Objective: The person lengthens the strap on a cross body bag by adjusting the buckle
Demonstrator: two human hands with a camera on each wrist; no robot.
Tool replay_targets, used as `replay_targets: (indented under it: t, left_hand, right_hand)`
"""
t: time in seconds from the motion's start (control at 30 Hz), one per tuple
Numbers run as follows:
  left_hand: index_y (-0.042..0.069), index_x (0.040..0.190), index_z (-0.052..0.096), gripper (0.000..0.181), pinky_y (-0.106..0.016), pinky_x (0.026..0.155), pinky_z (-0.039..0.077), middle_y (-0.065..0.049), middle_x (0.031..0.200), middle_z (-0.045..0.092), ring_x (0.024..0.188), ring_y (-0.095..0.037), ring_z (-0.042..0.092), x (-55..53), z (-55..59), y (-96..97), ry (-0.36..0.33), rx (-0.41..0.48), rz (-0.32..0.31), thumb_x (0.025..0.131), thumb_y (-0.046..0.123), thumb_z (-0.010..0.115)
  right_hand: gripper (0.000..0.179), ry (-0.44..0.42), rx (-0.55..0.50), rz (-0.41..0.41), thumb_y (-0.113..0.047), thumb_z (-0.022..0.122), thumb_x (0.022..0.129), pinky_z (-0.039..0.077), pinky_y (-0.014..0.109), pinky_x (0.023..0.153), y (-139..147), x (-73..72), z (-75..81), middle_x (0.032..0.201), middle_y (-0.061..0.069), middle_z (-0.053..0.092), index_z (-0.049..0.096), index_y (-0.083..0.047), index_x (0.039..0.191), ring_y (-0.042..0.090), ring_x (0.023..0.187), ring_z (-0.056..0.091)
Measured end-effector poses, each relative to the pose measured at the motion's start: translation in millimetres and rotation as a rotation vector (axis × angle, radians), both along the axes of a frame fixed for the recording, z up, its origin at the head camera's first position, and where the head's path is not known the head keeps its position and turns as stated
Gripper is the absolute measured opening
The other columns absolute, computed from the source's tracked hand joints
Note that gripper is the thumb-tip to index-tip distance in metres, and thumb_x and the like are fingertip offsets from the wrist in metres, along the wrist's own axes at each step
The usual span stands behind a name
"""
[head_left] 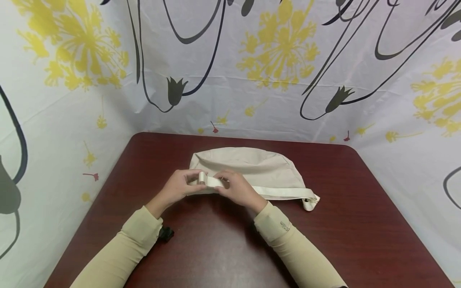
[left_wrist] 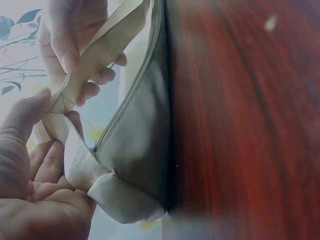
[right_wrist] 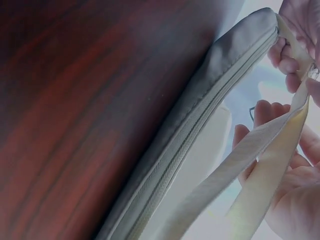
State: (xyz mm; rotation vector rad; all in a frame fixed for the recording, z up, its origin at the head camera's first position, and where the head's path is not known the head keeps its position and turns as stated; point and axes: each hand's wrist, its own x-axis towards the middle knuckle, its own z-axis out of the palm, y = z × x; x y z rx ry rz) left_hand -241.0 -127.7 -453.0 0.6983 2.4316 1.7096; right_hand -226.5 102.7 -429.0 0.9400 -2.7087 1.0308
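Observation:
A cream fabric bag [head_left: 248,160] lies on the table with a flat webbing strap [head_left: 277,193] along its near side. My left hand [head_left: 179,185] pinches a folded loop of the strap between thumb and fingers at the bag's left end. Just right of it, my right hand [head_left: 237,190] holds the strap between thumb and fingertips. In the right wrist view a small metal slider [right_wrist: 313,73] shows on the strap beside the left hand's fingers, partly hidden. A zipper [right_wrist: 182,145] runs along the bag's edge. In the left wrist view the strap's end joins the bag's corner [left_wrist: 125,200].
The dark red wooden table [head_left: 201,256] extends around the bag. A white cloth [head_left: 223,100] with yellow flowers and dark stems hangs behind and at both sides. By the left cuff sits a small black object [head_left: 165,234]. The strap's other end [head_left: 310,200] is folded at the bag's right.

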Motion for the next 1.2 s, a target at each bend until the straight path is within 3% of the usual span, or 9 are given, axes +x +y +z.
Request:
replay_targets:
  t: [0.23, 0.47, 0.6, 0.7, 0.83, 0.97, 1.2]
  left_hand:
    - [0.003, 0.122, 0.066, 0.053, -0.027, 0.084, 0.051, -0.005, 0.122, 0.066, 0.118, -0.022, 0.058, 1.3, 0.4, -0.7, -0.054, 0.054, -0.004, 0.078, 0.029, 0.082]
    - [0.006, 0.121, 0.067, 0.048, -0.026, 0.082, 0.051, -0.008, 0.12, 0.067, 0.114, -0.022, 0.061, 1.8, -0.6, 1.2, -0.056, 0.067, -0.012, 0.079, 0.025, 0.08]
    - [0.002, 0.12, 0.066, 0.043, -0.024, 0.078, 0.051, -0.011, 0.117, 0.068, 0.108, -0.022, 0.062, 11.4, 14.6, 4.2, -0.055, 0.047, -0.023, 0.081, 0.018, 0.079]
    - [0.001, 0.12, 0.066, 0.042, -0.024, 0.077, 0.051, -0.013, 0.118, 0.067, 0.109, -0.023, 0.062, 12.6, 16.2, 4.9, -0.07, 0.037, -0.023, 0.082, 0.014, 0.078]
    - [0.004, 0.122, 0.066, 0.044, -0.023, 0.08, 0.051, -0.011, 0.12, 0.067, 0.113, -0.022, 0.06, 3.8, 0.3, 3.3, -0.065, 0.045, -0.013, 0.081, 0.017, 0.079]
    - [0.005, 0.122, 0.066, 0.047, -0.023, 0.081, 0.05, -0.01, 0.12, 0.067, 0.114, -0.022, 0.06, 3.6, -1.2, 2.2, -0.053, 0.056, -0.019, 0.08, 0.022, 0.08]
    - [0.004, 0.121, 0.066, 0.051, -0.031, 0.087, 0.051, -0.005, 0.118, 0.068, 0.113, -0.02, 0.061, 3.9, 0.0, 2.5, -0.041, 0.035, -0.027, 0.079, 0.029, 0.081]
  right_hand:
    - [0.025, 0.002, -0.029, -0.015, -0.013, 0.074, 0.084, 0.051, 0.033, 0.085, -3, 2.3, -1.1, 0.105, 0.004, 0.067, 0.068, -0.007, 0.107, 0.015, 0.095, 0.061]
    - [0.024, 0.017, -0.05, -0.009, -0.013, 0.074, 0.084, 0.051, 0.031, 0.084, -7, 2.6, -1.7, 0.105, 0.005, 0.068, 0.069, -0.006, 0.107, 0.015, 0.094, 0.061]
    - [0.024, 0.029, -0.045, -0.008, -0.014, 0.074, 0.085, 0.05, 0.031, 0.085, -9, 3.6, -1.7, 0.105, 0.004, 0.068, 0.069, -0.007, 0.107, 0.014, 0.094, 0.06]
    - [0.025, 0.027, -0.043, -0.009, -0.014, 0.074, 0.085, 0.049, 0.031, 0.086, -10, 4.1, -1.9, 0.105, 0.004, 0.068, 0.069, -0.006, 0.108, 0.014, 0.095, 0.06]
    - [0.03, 0.016, -0.014, -0.011, -0.017, 0.074, 0.086, 0.049, 0.033, 0.089, -9, 3.9, -1.3, 0.11, 0.006, 0.068, 0.068, -0.005, 0.113, 0.016, 0.101, 0.061]
    - [0.036, 0.014, 0.039, -0.025, -0.019, 0.075, 0.085, 0.049, 0.034, 0.089, -6, 4.3, 0.0, 0.113, 0.007, 0.067, 0.067, -0.004, 0.117, 0.018, 0.101, 0.062]
    - [0.029, 0.022, 0.048, -0.021, -0.02, 0.074, 0.086, 0.049, 0.031, 0.082, -3, 5.1, 1.0, 0.104, 0.003, 0.069, 0.07, -0.008, 0.112, 0.013, 0.089, 0.06]
